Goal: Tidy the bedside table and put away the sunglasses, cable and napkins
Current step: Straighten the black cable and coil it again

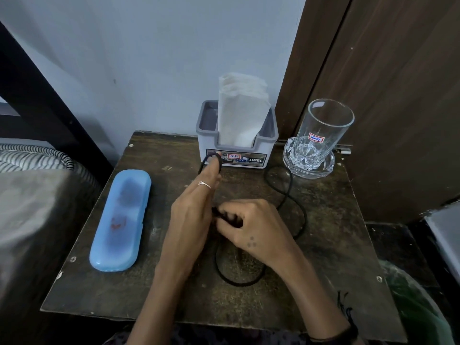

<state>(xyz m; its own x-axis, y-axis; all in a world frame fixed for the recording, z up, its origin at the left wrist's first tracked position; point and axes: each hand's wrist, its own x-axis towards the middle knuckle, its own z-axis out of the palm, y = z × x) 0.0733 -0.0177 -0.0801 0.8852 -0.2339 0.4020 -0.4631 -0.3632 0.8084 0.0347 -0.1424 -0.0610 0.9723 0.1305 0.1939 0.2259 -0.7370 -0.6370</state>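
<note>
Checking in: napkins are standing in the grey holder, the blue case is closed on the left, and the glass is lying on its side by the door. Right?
Not quite. The head view shows the glass standing upright in a clear glass dish, not on its side. The napkins do stand in the grey holder, and the blue case lies closed on the left.

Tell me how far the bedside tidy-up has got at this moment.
Looks done: napkins stand in the grey holder; the blue case lies shut, a dark shape inside, possibly the sunglasses. In hand: the black cable, looped over the left hand, pinched by the right hand. Left: the slack on the table is still uncoiled.
</note>
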